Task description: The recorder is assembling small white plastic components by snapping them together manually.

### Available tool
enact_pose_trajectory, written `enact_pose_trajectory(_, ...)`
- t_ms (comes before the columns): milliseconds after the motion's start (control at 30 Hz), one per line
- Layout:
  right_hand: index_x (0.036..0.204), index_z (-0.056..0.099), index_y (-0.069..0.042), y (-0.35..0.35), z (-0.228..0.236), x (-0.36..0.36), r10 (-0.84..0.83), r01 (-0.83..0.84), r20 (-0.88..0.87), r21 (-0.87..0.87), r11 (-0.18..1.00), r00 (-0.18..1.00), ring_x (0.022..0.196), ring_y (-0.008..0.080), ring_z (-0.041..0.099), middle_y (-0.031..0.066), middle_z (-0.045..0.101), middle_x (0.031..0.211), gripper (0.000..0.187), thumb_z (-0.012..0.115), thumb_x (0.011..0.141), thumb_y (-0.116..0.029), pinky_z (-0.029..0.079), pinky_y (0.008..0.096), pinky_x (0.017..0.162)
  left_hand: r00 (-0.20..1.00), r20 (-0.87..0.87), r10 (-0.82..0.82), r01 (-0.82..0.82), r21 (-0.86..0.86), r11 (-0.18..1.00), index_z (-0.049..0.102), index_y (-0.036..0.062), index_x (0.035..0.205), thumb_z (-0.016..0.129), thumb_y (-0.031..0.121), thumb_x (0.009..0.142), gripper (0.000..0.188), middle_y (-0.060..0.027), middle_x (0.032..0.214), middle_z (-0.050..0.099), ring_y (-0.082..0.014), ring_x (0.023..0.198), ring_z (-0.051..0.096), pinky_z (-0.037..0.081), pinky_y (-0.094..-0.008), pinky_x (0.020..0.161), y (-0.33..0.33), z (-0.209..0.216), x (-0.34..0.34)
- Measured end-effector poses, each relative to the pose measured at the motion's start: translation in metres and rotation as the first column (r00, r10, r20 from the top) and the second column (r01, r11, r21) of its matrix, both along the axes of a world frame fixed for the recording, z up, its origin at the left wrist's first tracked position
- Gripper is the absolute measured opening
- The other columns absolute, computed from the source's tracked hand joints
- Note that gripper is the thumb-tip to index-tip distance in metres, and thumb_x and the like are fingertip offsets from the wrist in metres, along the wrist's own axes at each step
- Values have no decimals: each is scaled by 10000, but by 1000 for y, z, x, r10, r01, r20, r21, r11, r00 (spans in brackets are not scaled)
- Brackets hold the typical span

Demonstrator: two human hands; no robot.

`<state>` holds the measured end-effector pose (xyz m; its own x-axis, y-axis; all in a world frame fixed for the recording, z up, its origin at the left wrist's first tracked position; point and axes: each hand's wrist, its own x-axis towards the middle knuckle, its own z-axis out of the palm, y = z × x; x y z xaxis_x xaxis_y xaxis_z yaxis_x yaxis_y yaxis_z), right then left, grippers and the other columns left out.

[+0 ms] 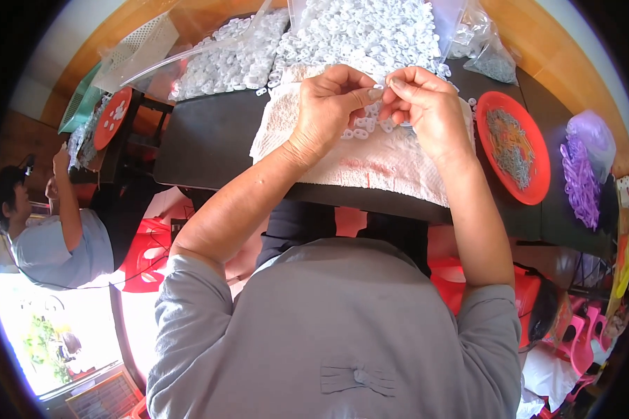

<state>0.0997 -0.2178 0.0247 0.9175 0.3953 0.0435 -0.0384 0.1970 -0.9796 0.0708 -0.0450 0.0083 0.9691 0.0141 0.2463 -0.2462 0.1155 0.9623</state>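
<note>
Over a pale cloth (349, 167) on the dark table, my left hand (334, 98) and my right hand (426, 101) are raised close together. Thumb and fingers are pinched in both hands. Whatever sits between the fingertips is too small to make out. Just below them, several small white plastic pieces with two holes (360, 131) lie on the cloth. A large heap of similar white pieces (360, 31) spreads beyond my hands. To the right, a round red tray (536, 183) holds many thin grey metal parts (509, 150).
Purple strips (581, 171) lie beyond the red tray at right. A clear bag of small parts (495, 64) stands at far right. The dark table (206, 136) reaches left, where another person (63, 241) sits near a red plate (103, 137) and a green basket (79, 98).
</note>
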Motion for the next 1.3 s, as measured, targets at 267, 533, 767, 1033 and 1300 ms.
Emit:
enact_pose_trajectory(267,959,636,11,5,-2,-2,-28,31,76,-39,999,997,681,152,618,53,629,780,124,597,909,-96,428,226,600,963,-183,-198,156,-222,962,585,-21,949,602,39,897,81,-88,789,635,-139,565,556,405,-247,479,7,0,2)
enact_pose_trajectory(533,954,644,-3,10,-3,-6,-30,37,110,-65,997,994,691,138,628,67,671,820,106,606,901,-86,434,224,616,886,-279,-369,246,-392,887,586,-12,934,593,81,919,94,-95,790,639,-147,590,575,402,-254,479,14,3,-2)
enact_pose_trajectory(767,951,644,-1,9,-7,-5,-55,66,133,-76,995,990,702,141,632,66,671,820,106,608,901,-88,440,227,631,939,-253,-233,212,-107,971,596,-7,904,630,102,905,114,-83,789,639,-131,584,573,398,-240,474,12,3,-4)
enact_pose_trajectory(1033,955,648,4,11,-3,-8,-42,55,150,-84,995,988,698,142,630,67,667,814,105,619,897,-78,448,228,630,890,-259,-375,262,-384,886,586,-11,925,614,108,910,123,-92,760,637,-150,567,575,397,-253,455,19,3,-3)
enact_pose_trajectory(1300,962,636,-6,13,-1,-9,-84,92,128,-60,994,988,679,145,619,62,659,803,105,600,907,-87,440,228,615,1000,-21,-19,19,-26,999,640,4,854,666,38,860,43,-35,758,636,-91,613,569,436,-231,509,7,-2,-8)
